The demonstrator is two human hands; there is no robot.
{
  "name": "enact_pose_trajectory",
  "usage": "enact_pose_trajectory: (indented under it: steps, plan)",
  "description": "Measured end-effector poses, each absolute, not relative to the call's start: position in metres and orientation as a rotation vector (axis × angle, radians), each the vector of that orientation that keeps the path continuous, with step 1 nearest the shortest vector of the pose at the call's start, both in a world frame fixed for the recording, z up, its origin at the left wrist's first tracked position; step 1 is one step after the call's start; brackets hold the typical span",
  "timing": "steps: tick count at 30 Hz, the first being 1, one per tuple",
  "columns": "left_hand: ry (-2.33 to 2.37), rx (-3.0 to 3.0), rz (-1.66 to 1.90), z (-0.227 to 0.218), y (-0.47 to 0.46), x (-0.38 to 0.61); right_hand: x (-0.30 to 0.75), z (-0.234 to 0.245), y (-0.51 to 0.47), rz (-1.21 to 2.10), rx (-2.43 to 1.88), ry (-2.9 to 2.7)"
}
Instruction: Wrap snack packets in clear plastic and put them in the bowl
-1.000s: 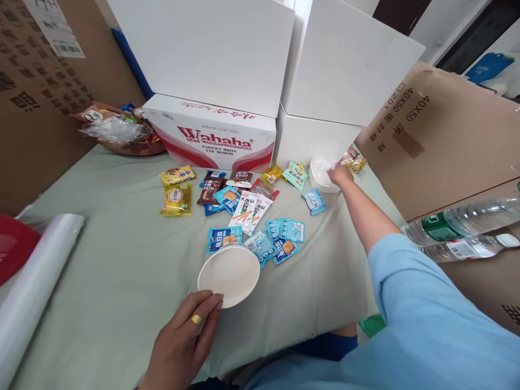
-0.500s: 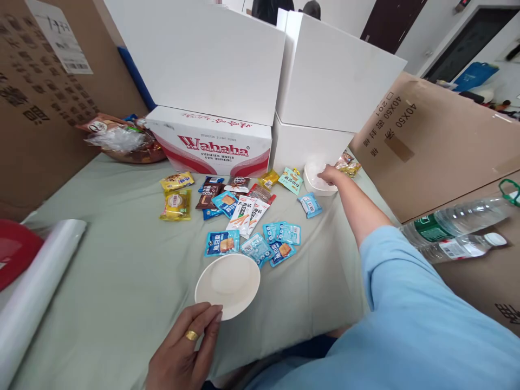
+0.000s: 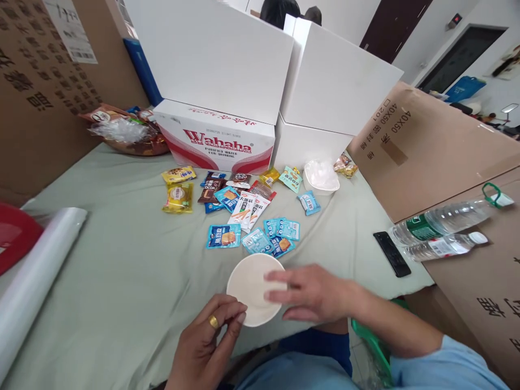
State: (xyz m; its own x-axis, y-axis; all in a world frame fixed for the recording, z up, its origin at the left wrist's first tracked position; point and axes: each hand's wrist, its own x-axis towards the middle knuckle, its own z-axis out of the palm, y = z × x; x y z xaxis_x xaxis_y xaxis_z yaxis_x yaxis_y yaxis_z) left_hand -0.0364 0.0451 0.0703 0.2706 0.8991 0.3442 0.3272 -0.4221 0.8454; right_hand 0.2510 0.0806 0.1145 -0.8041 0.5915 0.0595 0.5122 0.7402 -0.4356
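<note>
My left hand (image 3: pixel 211 338) pinches the near rim of a white paper bowl (image 3: pixel 246 272) between thumb and fingers. The bowl is tilted, and its inside faces me with nothing visible in it. My right hand (image 3: pixel 319 295), a little blurred, is at the bowl's right side with its fingers stretched out and apart; whether they touch the bowl I cannot tell. Just beyond the bowl lie blue snack packets (image 3: pixel 223 236), a pale blue packet (image 3: pixel 258 242) and white-and-red snack sticks (image 3: pixel 242 210).
Farther back stands a white plastic-lined bowl (image 3: pixel 320 181) beside a small blue packet (image 3: pixel 309 202). Yellow packets (image 3: pixel 177 198) lie left. A Wahaha carton (image 3: pixel 219 143) and white boxes (image 3: pixel 317 146) form the back. Water bottles (image 3: pixel 442 221) and a phone (image 3: pixel 392 253) lie right.
My right hand has come back from the plastic-lined bowl at the rear to the paper bowl in front of me. The paper bowl and my left hand have shifted right in view.
</note>
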Motion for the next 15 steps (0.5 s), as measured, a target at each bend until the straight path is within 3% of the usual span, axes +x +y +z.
enact_pose_trajectory:
  steps: [3,8,10,12,13,15]
  plan:
    - [1.045,1.749,1.07,0.064,0.038,-0.03,0.253,0.106,0.038,0.777,-1.081,-2.621]
    - [1.203,1.529,1.13,0.045,0.036,-0.045,0.363,0.153,0.064,1.105,-1.769,-1.958]
    - [1.313,1.52,1.131,0.036,0.039,-0.056,0.414,0.176,0.108,0.953,-2.127,-1.743]
    - [1.398,1.554,1.111,0.029,0.04,-0.064,0.455,0.196,0.167,0.487,-2.45,-1.567]
    - [1.417,1.585,1.09,0.026,0.041,-0.065,0.47,0.204,0.197,0.236,-2.504,-1.454]
    - [1.422,1.658,1.037,0.022,0.041,-0.063,0.49,0.217,0.253,0.073,-2.466,-1.393]
